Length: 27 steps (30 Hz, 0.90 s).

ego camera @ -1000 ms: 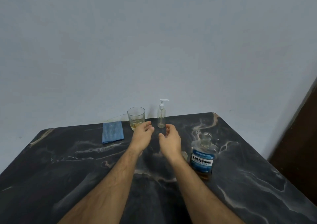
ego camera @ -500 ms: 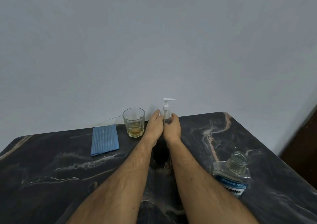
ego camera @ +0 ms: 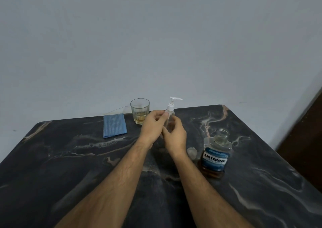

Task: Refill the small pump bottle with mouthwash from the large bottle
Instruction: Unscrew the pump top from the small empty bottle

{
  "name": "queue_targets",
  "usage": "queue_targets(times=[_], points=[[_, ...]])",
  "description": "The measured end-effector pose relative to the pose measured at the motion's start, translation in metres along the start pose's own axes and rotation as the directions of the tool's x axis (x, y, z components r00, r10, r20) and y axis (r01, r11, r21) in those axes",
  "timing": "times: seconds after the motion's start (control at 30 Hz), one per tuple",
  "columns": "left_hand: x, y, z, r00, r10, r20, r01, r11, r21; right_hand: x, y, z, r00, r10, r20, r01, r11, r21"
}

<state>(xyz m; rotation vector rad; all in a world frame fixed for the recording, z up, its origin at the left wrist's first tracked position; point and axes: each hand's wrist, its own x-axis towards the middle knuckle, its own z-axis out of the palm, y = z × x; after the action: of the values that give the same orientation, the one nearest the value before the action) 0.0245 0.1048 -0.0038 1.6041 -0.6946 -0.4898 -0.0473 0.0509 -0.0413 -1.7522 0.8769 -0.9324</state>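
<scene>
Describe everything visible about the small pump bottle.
The small pump bottle is slim, of clear plastic as it looks, with a white pump head whose spout points right. The pump is on. It stands about upright near the far edge of the dark marbled table, right of the drinking glass. The left hand pinches it near the shoulder; the right hand curls round its lower body. Its fill level cannot be told.

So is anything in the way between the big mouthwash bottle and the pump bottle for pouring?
Yes: the white pump head is on the pump bottle, covering its opening. Both hands grip that bottle. The mouthwash bottle is already uncapped; only bare table lies between them.
</scene>
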Motion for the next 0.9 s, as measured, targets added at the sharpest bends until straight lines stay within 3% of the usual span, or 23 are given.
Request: queue_targets(times=[0.1, 0.2, 0.33, 0.43, 0.57, 0.7, 0.8, 0.9], points=[[-0.033, 0.013, -0.017, 0.998, 0.027, 0.050, -0.025, 0.999, -0.040, -0.038, -0.005, -0.017, 0.992, -0.034, 0.121, 0.037, 0.999, -0.021], [-0.065, 0.024, -0.033, 0.977, 0.032, 0.212, -0.022, 0.998, -0.051, -0.074, -0.007, -0.037, 0.963, -0.056, 0.265, 0.047, 0.998, 0.039], [-0.098, 0.023, -0.042, 0.940, 0.026, 0.341, -0.009, 0.999, -0.049, -0.107, -0.006, -0.060, 0.901, -0.024, 0.434, -0.047, 0.987, 0.152], [-0.115, 0.018, -0.039, 0.954, 0.041, 0.296, -0.021, 0.997, -0.072, -0.122, -0.006, -0.067, 0.893, 0.008, 0.449, -0.086, 0.984, 0.153], [-0.134, 0.012, -0.028, 0.984, 0.054, 0.168, -0.040, 0.995, -0.087, -0.141, -0.009, -0.064, 0.957, 0.043, 0.287, -0.061, 0.997, 0.055], [-0.149, 0.012, -0.017, 0.998, 0.019, -0.063, -0.027, 0.991, -0.129, -0.155, -0.009, -0.060, 0.986, 0.034, 0.162, -0.022, 0.997, -0.070], [-0.156, 0.013, -0.011, 0.977, -0.031, -0.212, 0.019, 0.998, -0.057, -0.161, -0.012, -0.060, 0.988, 0.016, 0.156, 0.001, 0.994, -0.111], [-0.157, 0.015, -0.015, 0.989, -0.116, -0.094, 0.108, 0.990, -0.088, -0.169, -0.014, -0.062, 0.980, 0.006, 0.201, 0.017, 0.993, -0.114]])
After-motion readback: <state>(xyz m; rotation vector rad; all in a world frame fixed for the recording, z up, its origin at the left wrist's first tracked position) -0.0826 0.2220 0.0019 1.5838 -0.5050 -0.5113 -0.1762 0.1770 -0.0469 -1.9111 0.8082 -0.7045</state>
